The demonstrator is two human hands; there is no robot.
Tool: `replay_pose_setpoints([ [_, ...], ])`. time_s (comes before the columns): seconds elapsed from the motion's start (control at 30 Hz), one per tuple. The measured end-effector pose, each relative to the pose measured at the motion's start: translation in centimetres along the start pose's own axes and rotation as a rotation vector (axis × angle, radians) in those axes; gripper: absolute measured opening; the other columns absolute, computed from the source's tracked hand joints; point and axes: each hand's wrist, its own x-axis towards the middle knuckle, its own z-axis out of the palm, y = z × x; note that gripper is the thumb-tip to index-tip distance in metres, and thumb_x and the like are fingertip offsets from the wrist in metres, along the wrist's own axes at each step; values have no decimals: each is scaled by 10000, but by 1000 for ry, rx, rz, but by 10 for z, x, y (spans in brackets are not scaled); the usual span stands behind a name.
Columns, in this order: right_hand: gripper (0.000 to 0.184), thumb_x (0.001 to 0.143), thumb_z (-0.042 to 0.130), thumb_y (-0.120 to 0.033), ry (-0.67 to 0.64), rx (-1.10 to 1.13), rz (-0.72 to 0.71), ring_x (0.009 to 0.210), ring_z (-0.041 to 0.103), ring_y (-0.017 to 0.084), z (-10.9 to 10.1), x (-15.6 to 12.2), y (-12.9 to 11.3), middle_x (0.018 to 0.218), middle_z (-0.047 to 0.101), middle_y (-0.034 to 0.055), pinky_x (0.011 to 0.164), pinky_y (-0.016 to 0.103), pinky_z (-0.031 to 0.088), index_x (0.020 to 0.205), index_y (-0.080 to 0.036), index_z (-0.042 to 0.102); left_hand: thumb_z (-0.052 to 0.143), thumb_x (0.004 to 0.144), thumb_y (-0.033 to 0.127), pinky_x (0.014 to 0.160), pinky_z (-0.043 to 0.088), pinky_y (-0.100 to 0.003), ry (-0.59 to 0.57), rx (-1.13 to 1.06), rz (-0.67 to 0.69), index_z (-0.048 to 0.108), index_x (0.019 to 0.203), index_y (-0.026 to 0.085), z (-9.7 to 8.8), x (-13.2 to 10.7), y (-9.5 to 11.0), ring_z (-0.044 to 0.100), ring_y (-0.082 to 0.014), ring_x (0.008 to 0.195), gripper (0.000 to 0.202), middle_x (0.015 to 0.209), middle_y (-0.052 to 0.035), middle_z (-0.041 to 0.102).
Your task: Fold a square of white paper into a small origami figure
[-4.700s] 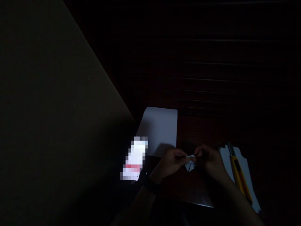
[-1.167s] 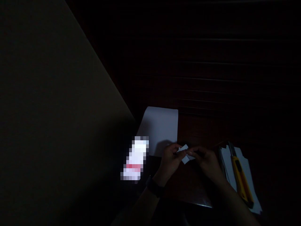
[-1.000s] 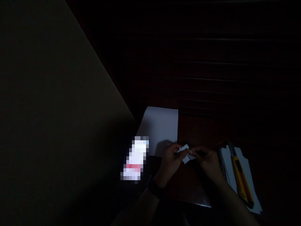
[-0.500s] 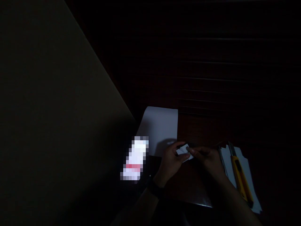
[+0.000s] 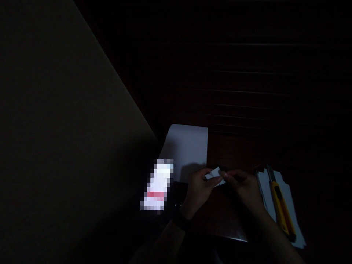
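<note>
The scene is very dark. My left hand (image 5: pixel 199 189) and my right hand (image 5: pixel 243 187) meet over a dark wooden table (image 5: pixel 233 154). Both pinch a small folded piece of white paper (image 5: pixel 215 174) between their fingertips. The paper shows only partly between my fingers. A dark band sits on my left wrist (image 5: pixel 180 219).
A white sheet (image 5: pixel 187 148) lies just behind my hands. A lit, pixelated phone screen (image 5: pixel 158 185) glows to the left. A yellow utility knife (image 5: pixel 280 207) rests on white paper pieces (image 5: pixel 291 200) at the right. A dim wall (image 5: pixel 55 128) fills the left.
The folded paper has been turned and pressed smaller between my fingers, and both hands have shifted slightly up and left. The knife, sheet and screen stay put.
</note>
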Motion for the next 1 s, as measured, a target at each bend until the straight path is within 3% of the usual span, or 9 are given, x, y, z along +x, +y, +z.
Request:
replay_pose_setpoints([
  [0.27,248,765,587,-427,47,-98,-64,661,640,211,6,-2,1,697,702,39,614,296,454,729,-196,667,690,667,379,539,409,-244,19,46,18,686,845,217,2,-2,0,590,-173,643,241,741,-18,680],
  [0.53,257,763,592,-430,63,-14,-22,678,630,208,9,-3,2,717,691,43,640,299,455,728,-184,657,660,702,375,505,404,-234,55,41,28,688,812,215,3,-3,3,589,-162,604,197,714,-18,681],
  [1.0,261,803,561,-406,-19,126,27,643,548,171,10,-5,3,677,616,19,583,257,402,718,-169,627,639,727,381,567,450,-236,-7,-146,-18,657,813,170,-1,-4,0,596,-166,662,228,731,-25,654],
])
